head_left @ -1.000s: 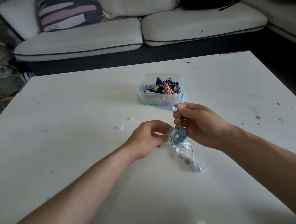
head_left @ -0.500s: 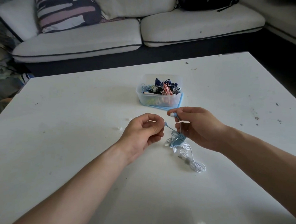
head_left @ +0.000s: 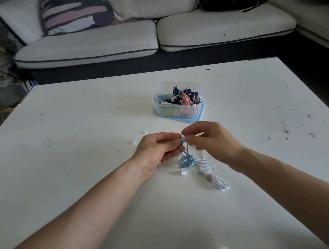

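Grip change is occurring: left hand [head_left: 157, 149], having left the blue cable tangle [head_left: 186, 161] lying on the tabletop [head_left: 81, 168], is pinching the blue earbud [head_left: 183, 140] alongside right hand [head_left: 213, 140]; one end is seemingly coming free for untangling.

Both hands [head_left: 157, 149] [head_left: 212, 140] pinch a blue earphone cable [head_left: 186, 159] above the table [head_left: 83, 129].

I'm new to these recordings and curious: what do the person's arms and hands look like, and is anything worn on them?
Both are bare. The left hand and right hand wear no gloves, and no rings show. The left forearm and right forearm carry no sleeve, watch or bracelet as far as the picture's edge.
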Demonstrator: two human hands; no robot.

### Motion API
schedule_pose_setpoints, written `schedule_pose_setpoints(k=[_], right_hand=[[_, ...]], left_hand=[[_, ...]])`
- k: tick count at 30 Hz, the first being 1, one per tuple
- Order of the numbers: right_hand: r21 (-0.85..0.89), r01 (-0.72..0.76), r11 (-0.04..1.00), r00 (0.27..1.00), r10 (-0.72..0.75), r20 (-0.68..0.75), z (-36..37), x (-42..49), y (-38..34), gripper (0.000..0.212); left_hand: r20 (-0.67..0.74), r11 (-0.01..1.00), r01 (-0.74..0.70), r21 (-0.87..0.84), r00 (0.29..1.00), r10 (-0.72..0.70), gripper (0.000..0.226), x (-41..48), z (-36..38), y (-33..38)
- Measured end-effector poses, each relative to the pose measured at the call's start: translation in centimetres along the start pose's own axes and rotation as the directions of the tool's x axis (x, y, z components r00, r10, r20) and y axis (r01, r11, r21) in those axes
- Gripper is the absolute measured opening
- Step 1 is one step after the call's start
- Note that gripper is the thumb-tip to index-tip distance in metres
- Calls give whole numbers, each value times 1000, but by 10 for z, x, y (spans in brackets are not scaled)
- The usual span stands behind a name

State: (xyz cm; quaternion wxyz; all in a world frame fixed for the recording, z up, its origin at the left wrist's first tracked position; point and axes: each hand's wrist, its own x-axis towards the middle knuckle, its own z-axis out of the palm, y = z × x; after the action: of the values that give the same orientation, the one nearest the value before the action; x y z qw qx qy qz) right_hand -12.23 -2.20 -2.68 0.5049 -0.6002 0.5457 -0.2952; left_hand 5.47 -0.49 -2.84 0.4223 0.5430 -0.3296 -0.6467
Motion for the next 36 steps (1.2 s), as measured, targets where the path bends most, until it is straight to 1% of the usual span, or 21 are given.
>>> schedule_pose_setpoints(k=[1,2,4,5,6,7,8,9,10,11,12,14,16,21,23,27,30,31,33,34,36], right_hand=[[5,20,1000,999,-20,26,3,-2,0,13],[3,36,999,999,-36,18,5,-2,0,13],[28,44,999,998,-43,-51,8,-2,3,10],[64,36,997,997,-31,-75,8,-1,5,8],[107,20,994,996,-10,-88,7,-1,6,7],[152,3,988,996,11,-92,7,0,6,5],[189,-9,982,995,27,-93,5,0,7,4],[216,-16,976,995,37,-93,4,1,7,4],[232,-22,973,995,45,-94,3,1,9,5],[239,-28,971,994,52,-95,3,2,10,7],[241,-35,970,994,59,-94,3,2,11,8],[244,-49,969,994,71,-82,3,2,12,9],[241,-57,969,995,75,-66,3,2,12,9],[240,-79,968,996,89,-32,6,1,13,8],[245,-82,966,995,92,-29,6,1,13,8],[252,-87,964,995,95,-20,6,2,14,8],[259,-92,962,995,98,-12,7,1,14,5],[260,-90,961,995,96,-10,7,1,14,5],[262,-87,961,996,91,-4,7,0,15,6],[264,-85,961,996,88,1,7,0,15,7],[266,-83,961,997,83,10,7,1,15,8]], left_hand=[[2,1000,6,-7,1000,-6,13,0,0,0],[10,1000,11,-11,1000,-11,13,-1,1,1],[24,999,11,31,1000,-11,11,-1,-1,4],[11,996,-3,91,1000,2,10,1,-3,6],[-29,982,-35,186,999,41,9,4,-9,8],[-95,940,-83,330,988,121,8,10,-18,9],[-159,846,-119,519,959,233,10,17,-29,8],[-190,699,-117,706,919,346,13,24,-41,8],[-185,551,-83,831,892,413,16,28,-52,7],[-173,447,-36,894,891,419,20,32,-61,5],[-167,388,5,922,908,384,20,34,-67,3],[-161,315,63,947,941,296,20,35,-72,-2],[-128,264,55,963,955,268,22,36,-71,-6],[-56,295,-27,955,961,270,12,34,-61,-9],[-40,301,-42,953,964,262,12,32,-58,-11],[-11,240,-62,969,956,292,8,31,-56,-20],[-20,245,-59,968,951,309,13,32,-55,-22],[-40,273,-49,961,949,312,13,32,-54,-21],[-85,396,-47,917,946,311,14,30,-48,-17],[-86,463,-71,884,947,309,16,29,-43,-13],[-39,574,-148,805,953,300,17,24,-33,-5]])
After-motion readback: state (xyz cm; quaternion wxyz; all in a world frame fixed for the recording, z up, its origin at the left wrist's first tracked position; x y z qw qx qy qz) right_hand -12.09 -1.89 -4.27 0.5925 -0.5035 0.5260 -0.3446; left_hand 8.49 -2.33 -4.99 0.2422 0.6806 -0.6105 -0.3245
